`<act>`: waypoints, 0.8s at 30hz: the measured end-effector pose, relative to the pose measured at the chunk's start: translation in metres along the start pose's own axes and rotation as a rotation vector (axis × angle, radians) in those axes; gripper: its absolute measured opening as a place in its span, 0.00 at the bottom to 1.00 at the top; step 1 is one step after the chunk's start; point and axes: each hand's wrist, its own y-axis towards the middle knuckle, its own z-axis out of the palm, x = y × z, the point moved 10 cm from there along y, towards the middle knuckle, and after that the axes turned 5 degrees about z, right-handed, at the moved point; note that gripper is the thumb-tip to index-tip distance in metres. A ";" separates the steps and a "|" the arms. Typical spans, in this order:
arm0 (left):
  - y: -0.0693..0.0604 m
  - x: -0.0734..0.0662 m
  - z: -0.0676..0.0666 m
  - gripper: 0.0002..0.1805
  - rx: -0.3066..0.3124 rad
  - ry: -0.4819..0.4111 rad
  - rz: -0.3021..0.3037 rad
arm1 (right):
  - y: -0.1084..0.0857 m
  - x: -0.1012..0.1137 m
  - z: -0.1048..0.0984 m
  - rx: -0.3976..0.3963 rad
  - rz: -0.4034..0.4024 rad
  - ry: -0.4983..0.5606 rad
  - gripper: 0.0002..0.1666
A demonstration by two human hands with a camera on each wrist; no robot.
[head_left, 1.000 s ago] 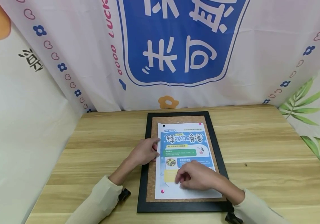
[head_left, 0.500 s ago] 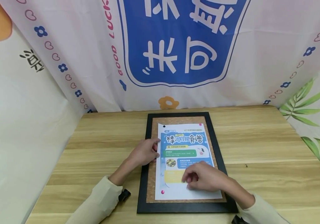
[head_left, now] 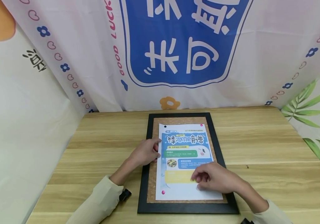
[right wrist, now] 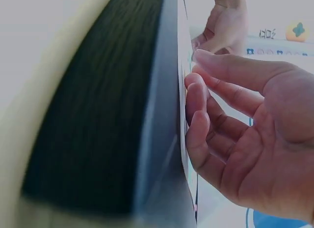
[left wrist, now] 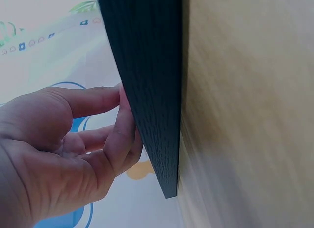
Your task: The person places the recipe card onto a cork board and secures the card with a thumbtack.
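Observation:
A printed poster lies on a cork board with a black frame. A black pushpin is at its top left, a pink pushpin at its top right, and another pink pushpin at its lower left. The fingertips of my left hand touch the poster's left edge; in the left wrist view that hand shows beside the frame. Over the poster's lower right, my right hand has loosely bent fingers touching the sheet. Nothing shows between them in the right wrist view.
The board lies on a wooden table. To its right is a tiny gold-coloured thing, too small to identify. A printed cloth hangs behind the table's far edge, and a white cloth hangs at the left.
My right hand has slid rightward across the lower part of the poster. The left hand stays at the left edge. The head view has shifted slightly.

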 end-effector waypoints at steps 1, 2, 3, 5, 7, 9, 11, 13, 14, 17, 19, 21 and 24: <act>0.000 0.000 0.000 0.35 0.001 -0.001 0.000 | -0.002 -0.002 -0.001 -0.005 0.004 0.001 0.09; 0.000 0.000 0.000 0.35 0.002 -0.001 -0.001 | -0.003 -0.004 -0.003 -0.010 0.008 0.001 0.09; 0.000 0.000 0.000 0.35 0.002 0.000 -0.001 | -0.005 -0.006 -0.004 -0.014 0.012 0.002 0.09; 0.000 0.000 0.000 0.35 0.001 0.000 -0.001 | -0.008 -0.011 -0.007 -0.025 0.028 0.003 0.09; 0.000 0.000 0.000 0.35 0.002 0.000 -0.001 | -0.012 -0.015 -0.010 -0.033 0.034 0.004 0.10; 0.000 -0.001 0.000 0.36 0.002 -0.001 -0.002 | -0.015 -0.018 -0.013 -0.040 0.038 0.007 0.10; 0.000 -0.001 0.000 0.36 0.003 -0.001 -0.003 | -0.019 -0.021 -0.017 -0.048 0.041 0.012 0.10; 0.000 -0.001 0.000 0.36 0.003 0.000 -0.003 | -0.022 -0.024 -0.020 -0.053 0.040 0.017 0.09; 0.000 -0.001 0.000 0.35 0.003 0.000 -0.004 | -0.024 -0.026 -0.022 -0.055 0.041 0.021 0.09; 0.000 -0.001 0.000 0.35 0.004 0.003 -0.003 | -0.029 -0.030 -0.028 -0.070 0.038 0.024 0.10; 0.000 -0.001 0.000 0.35 0.004 0.004 -0.003 | -0.033 -0.033 -0.032 -0.081 0.042 0.030 0.11; 0.000 -0.001 0.000 0.35 0.004 0.006 -0.004 | -0.038 -0.038 -0.036 -0.095 0.047 0.033 0.12; -0.001 -0.001 0.000 0.35 0.003 0.007 -0.005 | -0.043 -0.044 -0.043 -0.118 0.050 0.035 0.12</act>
